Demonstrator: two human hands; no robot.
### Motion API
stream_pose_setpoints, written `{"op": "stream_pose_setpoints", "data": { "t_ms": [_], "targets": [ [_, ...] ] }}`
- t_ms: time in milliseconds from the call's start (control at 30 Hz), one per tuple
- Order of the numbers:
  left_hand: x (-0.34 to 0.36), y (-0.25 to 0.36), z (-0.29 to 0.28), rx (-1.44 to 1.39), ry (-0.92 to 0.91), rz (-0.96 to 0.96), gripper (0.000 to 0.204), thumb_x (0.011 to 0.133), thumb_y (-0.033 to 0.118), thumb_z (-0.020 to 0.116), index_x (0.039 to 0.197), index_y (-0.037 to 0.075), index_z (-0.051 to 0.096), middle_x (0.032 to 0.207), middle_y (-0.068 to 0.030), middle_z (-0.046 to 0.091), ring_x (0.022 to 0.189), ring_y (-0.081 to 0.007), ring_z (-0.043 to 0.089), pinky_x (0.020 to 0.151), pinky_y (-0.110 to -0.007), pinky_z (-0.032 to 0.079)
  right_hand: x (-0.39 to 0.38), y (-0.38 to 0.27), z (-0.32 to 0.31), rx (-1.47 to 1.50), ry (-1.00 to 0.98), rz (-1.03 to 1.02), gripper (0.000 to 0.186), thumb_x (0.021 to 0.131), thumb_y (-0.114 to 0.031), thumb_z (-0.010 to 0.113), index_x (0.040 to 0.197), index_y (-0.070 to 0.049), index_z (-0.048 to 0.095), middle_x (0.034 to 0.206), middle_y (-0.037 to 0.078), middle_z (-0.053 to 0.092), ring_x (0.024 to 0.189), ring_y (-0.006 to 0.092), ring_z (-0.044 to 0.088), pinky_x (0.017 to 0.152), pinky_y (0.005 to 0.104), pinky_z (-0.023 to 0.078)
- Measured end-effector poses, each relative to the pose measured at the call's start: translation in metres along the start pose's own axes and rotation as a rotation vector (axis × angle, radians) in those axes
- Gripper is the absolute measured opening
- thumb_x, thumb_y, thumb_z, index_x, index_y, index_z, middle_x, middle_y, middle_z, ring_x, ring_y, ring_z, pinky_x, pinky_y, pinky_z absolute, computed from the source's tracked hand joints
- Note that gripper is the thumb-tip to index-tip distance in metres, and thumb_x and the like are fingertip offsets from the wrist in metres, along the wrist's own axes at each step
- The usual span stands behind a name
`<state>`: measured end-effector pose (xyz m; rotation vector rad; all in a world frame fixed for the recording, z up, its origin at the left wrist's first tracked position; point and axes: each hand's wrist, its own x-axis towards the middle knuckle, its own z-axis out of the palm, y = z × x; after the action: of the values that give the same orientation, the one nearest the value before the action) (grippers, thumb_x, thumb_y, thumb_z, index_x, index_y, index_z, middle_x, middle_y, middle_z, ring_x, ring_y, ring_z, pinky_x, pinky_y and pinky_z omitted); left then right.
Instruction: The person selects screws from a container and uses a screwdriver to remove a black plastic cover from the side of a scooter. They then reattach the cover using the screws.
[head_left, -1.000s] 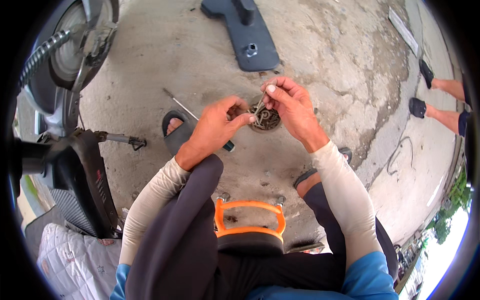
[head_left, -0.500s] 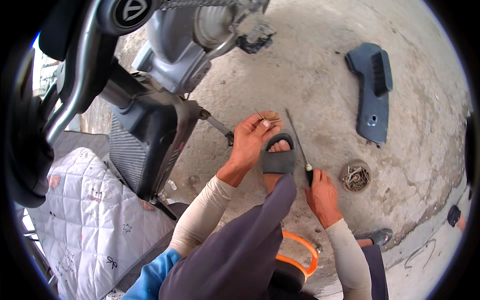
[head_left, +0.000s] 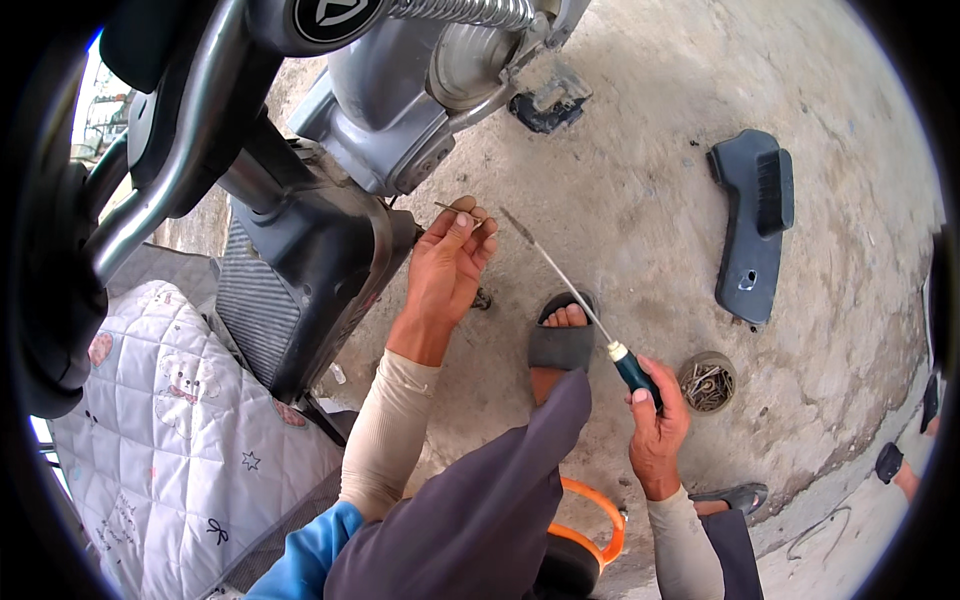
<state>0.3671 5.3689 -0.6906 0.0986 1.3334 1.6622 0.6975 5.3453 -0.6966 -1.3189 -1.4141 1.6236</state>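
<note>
Two bare hands are at work, well apart, above a worn concrete floor. In our left hand [head_left: 442, 265], palm turned up, we pinch a slim metal fastener [head_left: 452, 209] between thumb and fingertips, close to the dark front body of a scooter [head_left: 315, 235]; whether a second piece lies among the fingers, we cannot tell. Our right hand [head_left: 660, 420] is wrapped around the dark green handle of a long screwdriver [head_left: 628, 366], its shaft slanting up and leftward so that the browned tip sits just beside our left fingertips, not touching them. Beneath the shaft we see our left foot in a grey sandal [head_left: 562, 345]. Just to the right of our right hand, a round container [head_left: 712, 358] on the concrete holds a jumble of loose screws [head_left: 708, 388]. Farther out, a dark plastic panel [head_left: 745, 285] lies flat on the ground beyond the container. By our knee curves the orange frame of a stool [head_left: 618, 525]. To our left, a white quilted cover [head_left: 190, 440] with small printed figures spreads beside the ribbed footboard. At far right, we glimpse another person's dark shoe [head_left: 888, 462].
</note>
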Motion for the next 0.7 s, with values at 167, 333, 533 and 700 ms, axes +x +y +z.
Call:
{"op": "stream_pose_setpoints", "data": {
  "t_ms": [167, 333, 533, 700],
  "targets": [
    [0.000, 0.005, -0.003, -0.094, -0.095, -0.006, 0.023, 0.102, 0.010, 0.060, 0.123, 0.003, 0.062, 0.105, -0.0078, 0.069, 0.098, -0.0219, 0.067, 0.080, -0.030, 0.060, 0.003, -0.005, -0.002, -0.054, -0.049, -0.198, 0.032, 0.096, -0.006, 0.058, 0.127, 0.003, 0.064, 0.114, 0.012, 0.062, 0.090, 0.0151, 0.061, 0.073, 0.0260, 0.053],
    [-0.001, 0.006, -0.006, -0.070, -0.088, -0.002, 0.022, 0.102, 0.011, 0.060, 0.121, -0.001, 0.063, 0.103, -0.0080, 0.070, 0.095, -0.0205, 0.070, 0.081, -0.030, 0.061, 0.001, -0.012, -0.003, -0.011, -0.047, -0.096, 0.031, 0.096, -0.009, 0.060, 0.123, 0.004, 0.066, 0.110, 0.017, 0.064, 0.095, 0.0226, 0.060, 0.082, 0.0312, 0.048],
    [-0.003, 0.007, -0.005, -0.033, -0.097, 0.001, 0.024, 0.102, 0.010, 0.060, 0.122, -0.003, 0.063, 0.102, -0.0089, 0.071, 0.092, -0.0196, 0.070, 0.078, -0.030, 0.061, 0.001, -0.012, -0.005, -0.034, -0.059, -0.089, 0.031, 0.096, -0.011, 0.059, 0.123, 0.003, 0.066, 0.108, 0.017, 0.064, 0.095, 0.0238, 0.061, 0.082, 0.0321, 0.049],
    [-0.004, 0.012, 0.001, 0.060, -0.134, 0.026, 0.024, 0.103, 0.011, 0.059, 0.122, -0.002, 0.062, 0.104, -0.0093, 0.070, 0.093, -0.0191, 0.069, 0.078, -0.028, 0.062, 0.003, -0.007, -0.009, -0.025, -0.054, -0.091, 0.032, 0.097, -0.011, 0.059, 0.124, 0.003, 0.066, 0.107, 0.015, 0.064, 0.086, 0.0199, 0.060, 0.075, 0.0297, 0.048]
  ]
}}
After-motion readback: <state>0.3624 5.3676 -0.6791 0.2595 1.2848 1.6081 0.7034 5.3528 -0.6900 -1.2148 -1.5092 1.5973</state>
